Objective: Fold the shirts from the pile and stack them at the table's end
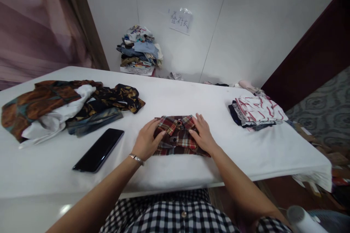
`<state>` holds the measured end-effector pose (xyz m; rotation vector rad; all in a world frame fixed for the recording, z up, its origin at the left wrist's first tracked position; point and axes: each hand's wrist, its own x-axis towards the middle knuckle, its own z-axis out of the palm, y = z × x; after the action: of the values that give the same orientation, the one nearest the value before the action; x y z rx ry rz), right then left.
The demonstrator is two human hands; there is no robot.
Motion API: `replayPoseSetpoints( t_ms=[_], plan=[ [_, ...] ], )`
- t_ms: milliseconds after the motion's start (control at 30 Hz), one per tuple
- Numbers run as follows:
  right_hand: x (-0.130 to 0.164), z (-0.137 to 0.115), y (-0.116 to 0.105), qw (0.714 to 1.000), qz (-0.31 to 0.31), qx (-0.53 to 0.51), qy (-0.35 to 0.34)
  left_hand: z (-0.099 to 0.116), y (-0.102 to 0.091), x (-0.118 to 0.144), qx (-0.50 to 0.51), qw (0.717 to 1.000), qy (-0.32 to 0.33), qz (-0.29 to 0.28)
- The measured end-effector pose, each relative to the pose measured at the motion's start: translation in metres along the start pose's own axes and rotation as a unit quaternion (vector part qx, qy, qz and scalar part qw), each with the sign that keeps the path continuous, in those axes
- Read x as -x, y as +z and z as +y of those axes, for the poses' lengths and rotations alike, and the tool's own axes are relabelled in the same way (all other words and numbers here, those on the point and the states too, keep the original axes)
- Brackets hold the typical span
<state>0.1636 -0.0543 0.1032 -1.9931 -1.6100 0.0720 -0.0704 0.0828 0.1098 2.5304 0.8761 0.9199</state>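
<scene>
1. Both hands are lying flat, fingers spread, pinching nothing: the left hand [147, 141] is pressing the left edge of the plaid shirt [177, 136], the right hand [201, 135] its right edge.
2. The shirt is sitting at the near middle of the white table [169, 96], already folded into a compact rectangle, collar up.
3. A folded stack [257, 112] is lying to the right; an unfolded heap [62, 107] is waiting on the left beside a phone [98, 150].
4. The shirt's underside is staying hidden, and the far pile [140, 51] is too small to make out.

The wall sign [180, 20] is too small to read, and the white object [303, 220] is cut off at the bottom edge.
</scene>
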Motion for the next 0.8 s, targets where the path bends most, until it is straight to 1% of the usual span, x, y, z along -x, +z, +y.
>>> replayPoseSetpoints(
  t_ms=[33, 100, 133, 167, 233, 300, 367, 467, 533, 567, 633, 700, 767, 800],
  plan=[
    [-0.004, -0.002, 0.006, 0.999, -0.048, 0.018, -0.001, 0.003, 0.004, -0.005, -0.018, 0.999, 0.028, -0.015],
    [-0.009, -0.004, 0.017, 0.99, -0.132, 0.047, -0.001, 0.005, 0.018, -0.01, -0.062, 0.994, 0.056, -0.076],
    [-0.01, -0.004, 0.021, 0.986, -0.158, 0.056, 0.0, 0.003, 0.026, -0.01, -0.083, 0.988, 0.058, -0.113],
    [-0.01, -0.004, 0.025, 0.983, -0.171, 0.062, 0.002, 0.001, 0.034, -0.008, -0.1, 0.983, 0.056, -0.145],
    [-0.009, -0.002, 0.028, 0.982, -0.174, 0.068, 0.002, -0.005, 0.047, -0.003, -0.118, 0.975, 0.05, -0.18],
    [-0.007, 0.0, 0.029, 0.984, -0.168, 0.067, 0.0, -0.01, 0.054, 0.001, -0.123, 0.974, 0.048, -0.186],
    [-0.007, 0.0, 0.028, 0.985, -0.165, 0.057, 0.001, -0.012, 0.056, 0.002, -0.122, 0.973, 0.042, -0.191],
    [-0.01, 0.0, 0.023, 0.987, -0.161, 0.011, 0.014, -0.011, 0.05, -0.001, -0.11, 0.971, 0.031, -0.209],
    [-0.01, -0.001, 0.016, 0.987, -0.147, -0.054, 0.032, -0.01, 0.044, -0.002, -0.09, 0.971, 0.022, -0.218],
    [-0.009, -0.001, 0.012, 0.987, -0.128, -0.09, 0.041, -0.009, 0.041, -0.001, -0.079, 0.972, 0.019, -0.221],
    [-0.002, -0.002, 0.004, 0.987, -0.064, -0.141, 0.05, -0.007, 0.034, 0.003, -0.063, 0.973, 0.028, -0.222],
    [0.01, 0.0, -0.001, 0.989, -0.001, -0.145, 0.041, -0.005, 0.029, 0.01, -0.064, 0.971, 0.062, -0.223],
    [0.023, 0.006, -0.003, 0.993, 0.034, -0.107, 0.038, -0.002, 0.024, 0.017, -0.076, 0.964, 0.103, -0.231],
    [0.028, 0.01, -0.003, 0.994, 0.046, -0.086, 0.051, -0.001, 0.021, 0.019, -0.083, 0.961, 0.117, -0.236]
  ],
)
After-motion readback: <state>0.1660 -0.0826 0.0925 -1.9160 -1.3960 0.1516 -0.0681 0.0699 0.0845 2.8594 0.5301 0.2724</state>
